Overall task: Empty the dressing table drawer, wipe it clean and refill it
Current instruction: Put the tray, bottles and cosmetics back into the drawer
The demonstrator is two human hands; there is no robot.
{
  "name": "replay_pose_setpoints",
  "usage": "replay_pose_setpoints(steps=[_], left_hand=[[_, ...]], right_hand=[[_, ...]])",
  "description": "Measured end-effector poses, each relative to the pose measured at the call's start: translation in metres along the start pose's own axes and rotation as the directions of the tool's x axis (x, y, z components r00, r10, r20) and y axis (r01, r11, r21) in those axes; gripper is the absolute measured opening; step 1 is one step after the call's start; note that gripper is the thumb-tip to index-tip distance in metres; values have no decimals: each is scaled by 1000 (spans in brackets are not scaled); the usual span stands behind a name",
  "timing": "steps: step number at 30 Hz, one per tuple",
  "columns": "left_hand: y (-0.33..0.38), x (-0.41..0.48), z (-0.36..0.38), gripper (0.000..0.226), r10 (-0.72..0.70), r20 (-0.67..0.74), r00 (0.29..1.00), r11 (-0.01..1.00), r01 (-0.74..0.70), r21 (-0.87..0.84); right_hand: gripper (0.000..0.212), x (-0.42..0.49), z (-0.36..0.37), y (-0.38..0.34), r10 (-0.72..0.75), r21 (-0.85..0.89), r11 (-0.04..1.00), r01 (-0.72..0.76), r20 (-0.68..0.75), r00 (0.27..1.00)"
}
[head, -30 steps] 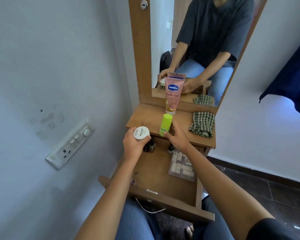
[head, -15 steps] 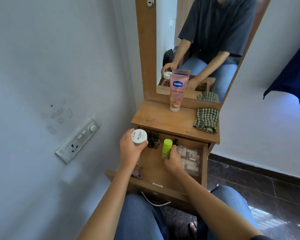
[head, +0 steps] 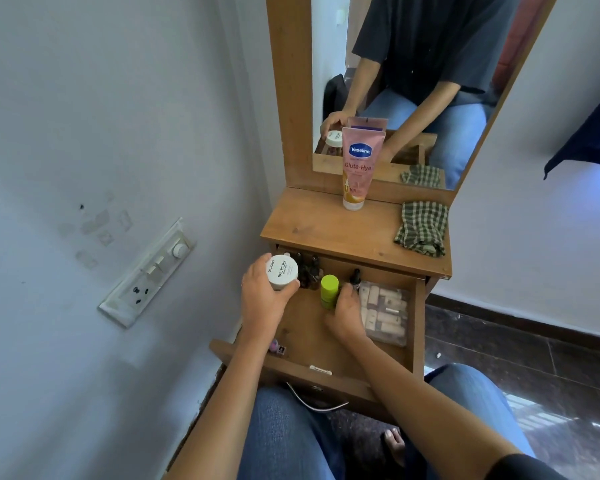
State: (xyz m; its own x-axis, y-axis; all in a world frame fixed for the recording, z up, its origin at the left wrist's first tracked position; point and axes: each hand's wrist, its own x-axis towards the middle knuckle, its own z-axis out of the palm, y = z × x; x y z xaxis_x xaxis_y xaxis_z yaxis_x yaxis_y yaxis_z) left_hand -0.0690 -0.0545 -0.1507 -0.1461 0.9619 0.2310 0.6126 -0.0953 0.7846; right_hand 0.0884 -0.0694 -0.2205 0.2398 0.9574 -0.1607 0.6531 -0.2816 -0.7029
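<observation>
Drawer (head: pixel 343 341) of the dressing table (head: pixel 326 226) stands pulled out toward the person's lap, partly stocked. Left hand (head: pixel 262 303) has its grip closed round a white-lidded nail polish remover jar (head: pixel 282 271), held above the drawer's far-left corner — lid up, label readable, probably waiting for a free spot. Right hand (head: pixel 347 315) is down inside the drawer, grip wrapped low on the lime-green bottle (head: pixel 328 291), which stands upright on the drawer floor beside a dark dropper bottle (head: pixel 355 277) and small dark nail polish bottles (head: pixel 309 271). Clear pouch of small tubes (head: pixel 383 315) lies along the right wall.

On the tabletop: pink Vaseline tube (head: pixel 359 168) standing on its cap against the mirror (head: pixel 413 81), checked cloth (head: pixel 421 228) crumpled at far right — likely the wiping rag, parked clear.

Against a second ago: green bottle was up on the table edge; now it is down in the drawer. Jar barely shifted. Reads as the refill stage, underway.
</observation>
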Motion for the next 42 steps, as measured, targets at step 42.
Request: replay_pose_setpoints(steps=[42], left_hand=[[-6, 7, 12, 71, 118, 99, 988, 974, -135, 182]], right_hand=[[40, 2, -13, -50, 125, 741, 584, -333, 323, 938]])
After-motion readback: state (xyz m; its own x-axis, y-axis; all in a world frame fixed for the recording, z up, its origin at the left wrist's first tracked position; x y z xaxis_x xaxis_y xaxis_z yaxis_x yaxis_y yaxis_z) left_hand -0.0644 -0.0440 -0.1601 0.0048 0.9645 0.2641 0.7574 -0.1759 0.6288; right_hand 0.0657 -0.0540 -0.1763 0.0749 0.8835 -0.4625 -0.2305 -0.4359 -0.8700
